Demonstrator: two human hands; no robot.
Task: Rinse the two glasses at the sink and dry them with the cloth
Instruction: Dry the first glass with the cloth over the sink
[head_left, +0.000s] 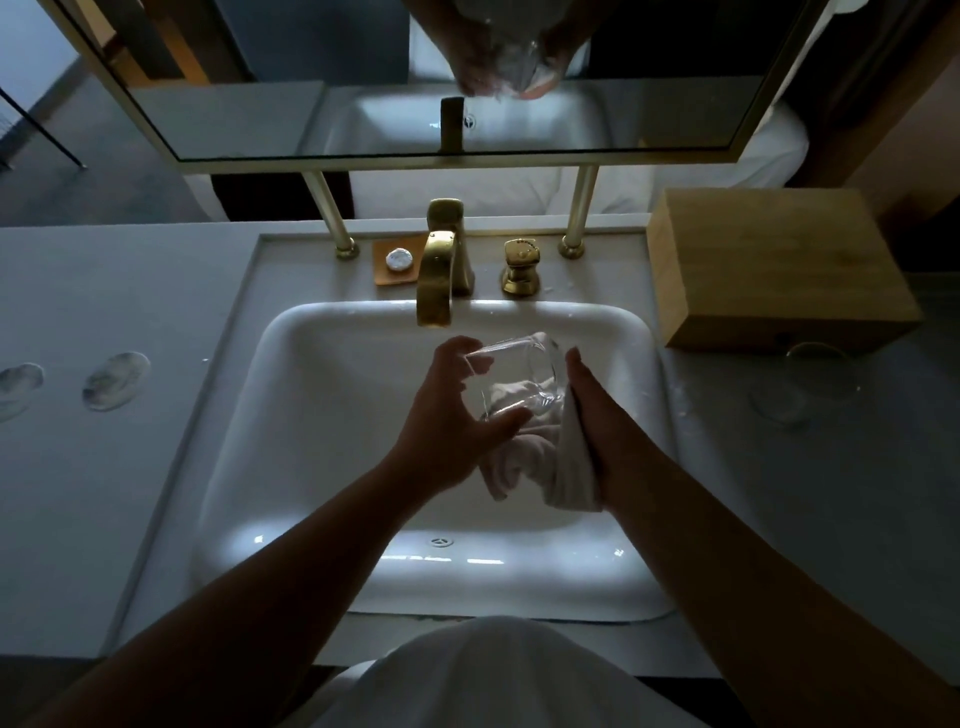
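Observation:
Over the white sink (311, 374) I hold a clear glass (524, 374) tilted on its side. My left hand (447, 415) grips it by the rim and side. My right hand (592, 410) holds a white cloth (545, 462) against the glass, and part of the cloth is pushed inside it. The rest of the cloth hangs down below my hands. A second clear glass (815, 379) stands on the counter to the right, in front of the wooden box. No water is visible running from the brass tap (439, 280).
A wooden box (779, 265) sits at the right rear of the counter. A brass handle (519, 267) and a small orange tray with a wrapped soap (399, 260) flank the tap. Two round coasters (117, 382) lie on the left counter. A mirror (415, 78) hangs above.

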